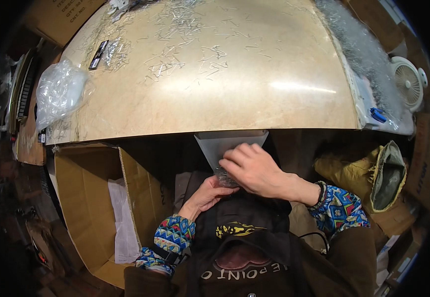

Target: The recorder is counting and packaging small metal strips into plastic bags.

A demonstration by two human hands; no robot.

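Close to my body, just under the table edge, my left hand (208, 194) is closed around the lower part of a clear, crinkled plastic bag (226, 179). My right hand (255, 172) comes over from the right, its fingers curled down at the bag's top. What those fingers grip, if anything, is hidden behind the knuckles. A white tapered tray or chute (212, 147) sticks out from beneath the table edge, right behind both hands. Scattered across the table (185, 109) lie many small bent wire hooks (168, 63), heaped more thickly at the far side.
An open cardboard box (83, 198) with a paper sheet (122, 218) stands left of me. Clear plastic bags (61, 91) sit at the table's left edge. On the right are a blue clip-like object (377, 115), a white fan (407, 84) and a yellow sack (346, 166).
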